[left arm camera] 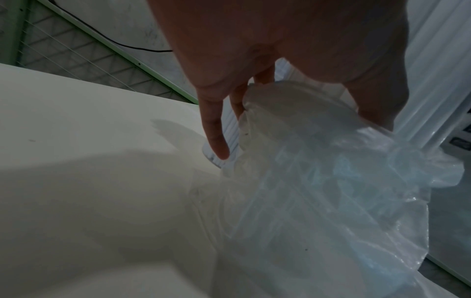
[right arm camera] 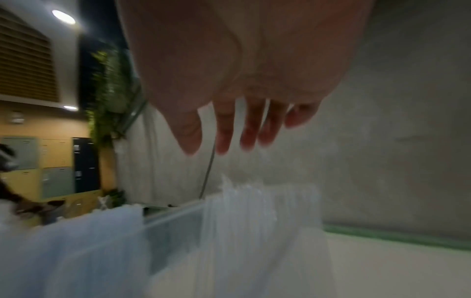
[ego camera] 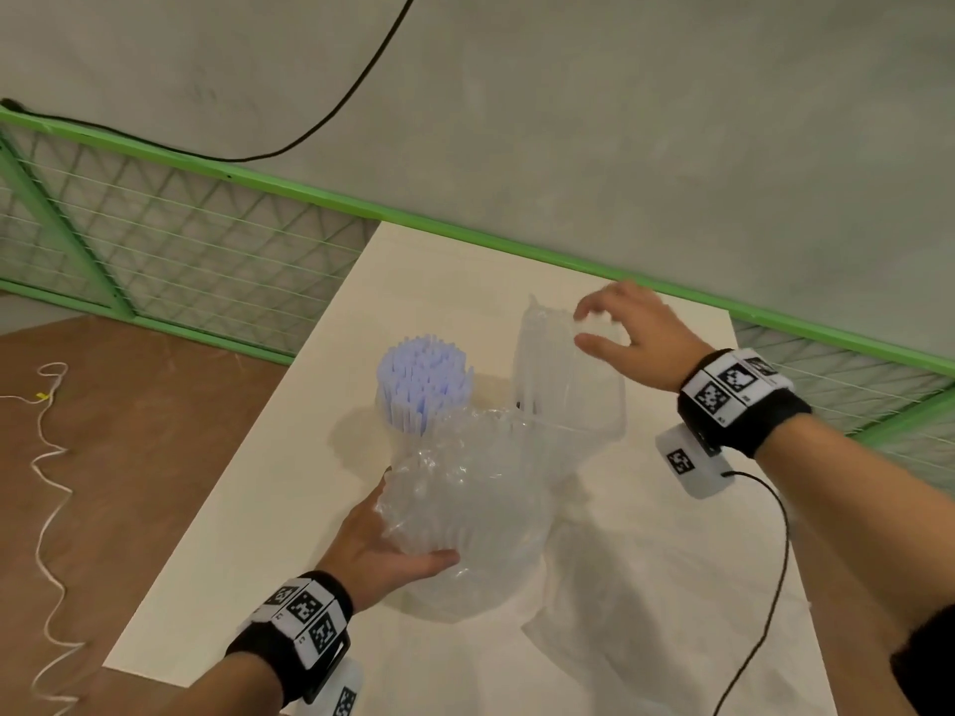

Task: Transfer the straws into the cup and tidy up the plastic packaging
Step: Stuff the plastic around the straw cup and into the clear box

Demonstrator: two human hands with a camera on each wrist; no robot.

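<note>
Head view: straws partly moved, wrapping not yet tidied.
I see one bunch of white plastic straws [ego camera: 424,382] standing upright, its lower part sunk in crumpled clear plastic packaging [ego camera: 465,509], so I can't tell whether a cup sits under it. A 2nd bunch of clear-wrapped straws [ego camera: 548,364] stands in a clear container [ego camera: 599,410] to the right, w/ film still around it. My guess: roughly mid-task; wrap removal & clearing the loose plastic on the white table [ego camera: 258,534] remain. Left hand [ego camera: 382,555] grips the crumpled packaging low down, thumb along its front, fingers curled behind. Right hand [ego camera: 633,335] hovers at the top of the wrapped bunch, fingers spread & relaxed, holding nothing; right wrist view is blurred.
</note>
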